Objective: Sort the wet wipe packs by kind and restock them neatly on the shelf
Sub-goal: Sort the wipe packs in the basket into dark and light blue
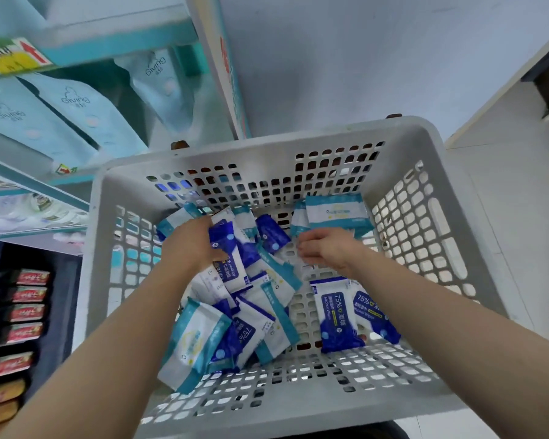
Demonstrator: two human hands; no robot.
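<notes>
A grey perforated basket (pixel 267 156) holds several wet wipe packs of two kinds. Dark blue "75% Alcohol Wipes" packs (pixel 335 315) lie mixed with white-and-teal packs (pixel 336 212). My left hand (pixel 191 245) is down in the pile at the left. Its fingers wrap a dark blue alcohol pack (pixel 232 264). My right hand (pixel 327 251) hovers low over the basket floor just below the teal packs at the back. Its fingers are curled under and the palm is hidden. A large teal pack (pixel 194 340) lies at the near left.
Teal shelves (pixel 118 47) stand at the left with pale blue "Giving" pouches (pixel 76 112) on them. Lower left shelves carry red packets (pixel 29 312). A white counter edge (pixel 504 90) runs at the right, with pale floor beyond.
</notes>
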